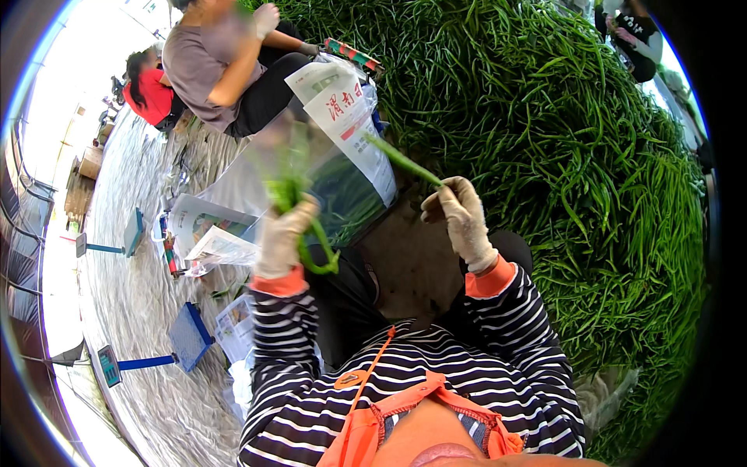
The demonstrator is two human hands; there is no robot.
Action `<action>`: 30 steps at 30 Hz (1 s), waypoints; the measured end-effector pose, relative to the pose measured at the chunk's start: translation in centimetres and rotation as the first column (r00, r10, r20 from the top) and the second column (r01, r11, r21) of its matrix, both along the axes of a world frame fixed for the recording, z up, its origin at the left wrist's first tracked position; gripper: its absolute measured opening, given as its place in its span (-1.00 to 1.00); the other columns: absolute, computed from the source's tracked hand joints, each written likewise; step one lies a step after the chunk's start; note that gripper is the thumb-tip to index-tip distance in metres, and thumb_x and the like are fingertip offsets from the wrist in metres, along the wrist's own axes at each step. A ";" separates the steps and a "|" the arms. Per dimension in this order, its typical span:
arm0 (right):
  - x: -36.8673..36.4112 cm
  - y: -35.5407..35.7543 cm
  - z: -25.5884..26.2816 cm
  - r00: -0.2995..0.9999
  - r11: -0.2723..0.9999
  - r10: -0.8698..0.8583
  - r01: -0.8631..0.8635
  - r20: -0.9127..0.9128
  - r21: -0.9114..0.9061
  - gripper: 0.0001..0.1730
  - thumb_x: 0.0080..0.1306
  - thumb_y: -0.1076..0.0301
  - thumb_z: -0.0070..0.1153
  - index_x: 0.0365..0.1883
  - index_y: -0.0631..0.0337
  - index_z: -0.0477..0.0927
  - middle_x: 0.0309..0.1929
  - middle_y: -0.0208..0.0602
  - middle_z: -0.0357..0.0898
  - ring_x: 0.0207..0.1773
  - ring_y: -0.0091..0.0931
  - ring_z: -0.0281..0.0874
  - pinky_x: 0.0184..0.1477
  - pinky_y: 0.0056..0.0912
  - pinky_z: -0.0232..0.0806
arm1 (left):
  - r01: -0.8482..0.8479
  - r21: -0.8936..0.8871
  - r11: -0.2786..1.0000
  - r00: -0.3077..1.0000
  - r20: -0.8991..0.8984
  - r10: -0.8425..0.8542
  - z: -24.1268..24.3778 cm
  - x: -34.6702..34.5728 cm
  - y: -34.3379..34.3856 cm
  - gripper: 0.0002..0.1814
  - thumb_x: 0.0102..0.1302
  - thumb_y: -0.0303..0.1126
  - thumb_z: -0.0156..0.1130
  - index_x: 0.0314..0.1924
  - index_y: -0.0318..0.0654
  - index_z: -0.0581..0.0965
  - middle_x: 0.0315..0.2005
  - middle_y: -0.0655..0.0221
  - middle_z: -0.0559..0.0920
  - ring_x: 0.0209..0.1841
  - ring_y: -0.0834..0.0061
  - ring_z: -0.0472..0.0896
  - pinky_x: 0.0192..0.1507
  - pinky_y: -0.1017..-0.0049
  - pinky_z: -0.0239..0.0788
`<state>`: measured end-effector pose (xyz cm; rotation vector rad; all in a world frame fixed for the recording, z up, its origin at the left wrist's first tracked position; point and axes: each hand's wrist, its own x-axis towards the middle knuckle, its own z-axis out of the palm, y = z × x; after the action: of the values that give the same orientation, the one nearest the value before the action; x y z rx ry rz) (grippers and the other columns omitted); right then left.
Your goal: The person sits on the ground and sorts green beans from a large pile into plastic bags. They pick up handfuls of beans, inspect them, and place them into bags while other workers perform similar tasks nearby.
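Note:
My left hand (283, 236), in a pale glove, is closed around a bunch of long green chili peppers (286, 190); the hand and bunch are blurred. One curved pepper (321, 254) hangs below that grip. Between the thumb and fingers of my gloved right hand (461, 219) is a single long green pepper (405, 163), pointing up and left. Before me stands a crate lined with clear plastic (233, 169), partly hidden by my left hand and its bunch. More green peppers (356, 201) show inside it. Printed newspaper sheets (373, 152) drape over its sides.
A large heap of green peppers (554, 146) rises on my right. At left, a blue platform scale (191, 335) and another scale (133, 232) stand on wrinkled sheeting (140, 280). A person (204, 64) sits just beyond the crate; others are farther off.

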<state>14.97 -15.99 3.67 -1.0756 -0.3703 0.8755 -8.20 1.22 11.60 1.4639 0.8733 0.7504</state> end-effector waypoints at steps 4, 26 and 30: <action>0.9 0.0 0.4 0.998 0.998 -0.059 0.059 -0.006 -0.022 -0.82 0.57 0.36 -0.11 0.00 0.28 0.39 -0.36 -0.19 0.66 -0.44 -0.52 0.61 -0.32 -0.47 0.50 | -0.033 0.380 0.925 0.964 -0.232 0.130 3.1 -1.6 10.5 -0.80 0.25 -0.45 0.21 -0.13 -0.33 0.55 -0.49 0.52 0.50 -0.47 0.68 0.41 -0.41 0.58 0.26; -0.8 4.6 -0.9 0.955 0.955 0.296 -0.295 -0.009 0.017 -0.75 0.59 0.25 -0.09 -0.02 0.28 0.41 -0.35 -0.20 0.67 -0.42 -0.50 0.63 -0.31 -0.46 0.51 | 0.378 -0.153 0.913 0.924 0.126 -0.362 -0.3 5.0 3.1 -0.49 0.38 -0.50 0.23 0.31 -0.31 0.41 0.00 0.23 0.66 -0.22 0.51 0.67 -0.22 0.57 0.50; -4.6 4.8 -0.8 0.754 0.752 0.654 -0.656 0.052 0.055 -0.71 0.57 0.21 -0.04 0.01 0.29 0.42 -0.29 -0.23 0.67 -0.30 -0.49 0.66 -0.18 -0.44 0.52 | 0.272 -0.129 0.954 0.955 0.158 -0.251 -1.3 1.3 -1.1 -0.62 0.51 -0.34 0.15 0.22 -0.39 0.48 -0.17 0.26 0.70 -0.37 0.59 0.63 -0.29 0.59 0.49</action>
<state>10.41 -11.21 2.91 -0.8916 -0.8336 1.4635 -6.92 0.08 10.30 1.3439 0.5989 0.5683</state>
